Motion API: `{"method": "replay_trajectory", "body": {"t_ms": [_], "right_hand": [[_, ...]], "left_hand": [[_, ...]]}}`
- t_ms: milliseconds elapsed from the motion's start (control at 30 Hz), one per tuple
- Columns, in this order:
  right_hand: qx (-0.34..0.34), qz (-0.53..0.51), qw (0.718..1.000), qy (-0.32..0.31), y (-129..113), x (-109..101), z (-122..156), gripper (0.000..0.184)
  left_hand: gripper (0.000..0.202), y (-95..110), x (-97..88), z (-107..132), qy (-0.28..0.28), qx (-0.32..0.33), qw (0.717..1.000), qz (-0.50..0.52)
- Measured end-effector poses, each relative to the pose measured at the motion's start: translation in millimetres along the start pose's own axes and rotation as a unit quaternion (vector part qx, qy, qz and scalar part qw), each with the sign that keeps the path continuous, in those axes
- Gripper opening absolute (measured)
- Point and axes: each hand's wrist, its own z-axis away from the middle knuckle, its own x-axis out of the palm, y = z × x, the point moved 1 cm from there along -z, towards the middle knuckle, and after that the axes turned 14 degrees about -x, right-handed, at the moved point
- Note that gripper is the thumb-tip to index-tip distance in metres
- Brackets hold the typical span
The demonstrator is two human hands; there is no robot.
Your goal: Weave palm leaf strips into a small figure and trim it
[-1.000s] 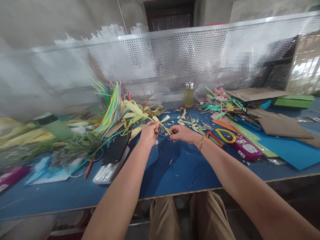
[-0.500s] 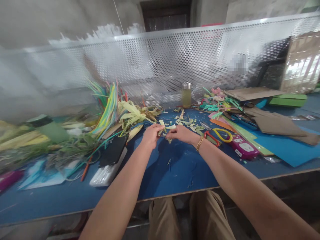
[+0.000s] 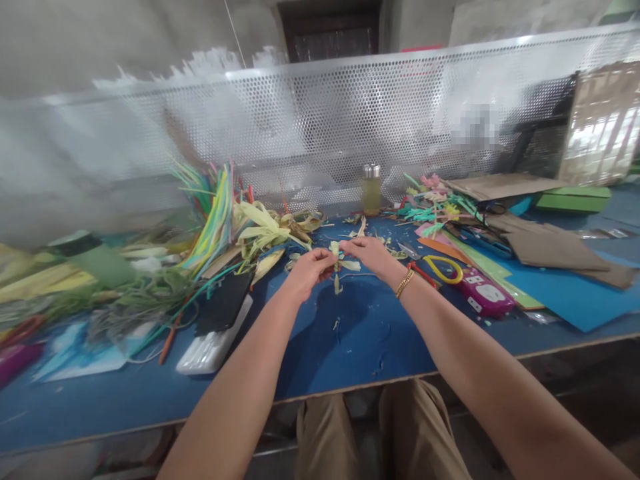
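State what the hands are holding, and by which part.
A bunch of pale husk strips: left hand pinches its left side, right hand its top.

The pale leaf strip [image 3: 341,265], pinched between left hand [image 3: 310,270] and right hand [image 3: 370,257], is mostly hidden by fingertips, so its shape cannot be told. The far-left heap [image 3: 75,280] is blurred, and a pink object [image 3: 13,360] is cut off by the edge.

A craft workshop: blue worktable [image 3: 350,347] strewn with paper strips [image 3: 215,220], scissors [image 3: 440,270], perforated metal screen [image 3: 350,127].
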Motion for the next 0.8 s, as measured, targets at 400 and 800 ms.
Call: {"method": "replay_trajectory", "body": {"t_ms": [400, 800], "right_hand": [[-0.046, -0.037, 0.998, 0.024, -9, 9, 5, 0.023], [-0.146, 0.181, 0.970, -0.068, -20, 8, 10, 0.011]], "left_hand": [[0.032, -3, -3.2, -3, -0.010, -0.019, 1.000, 0.000], [0.034, 3, -5.2, -1, 0.022, 0.008, 0.999, -0.021]]}}
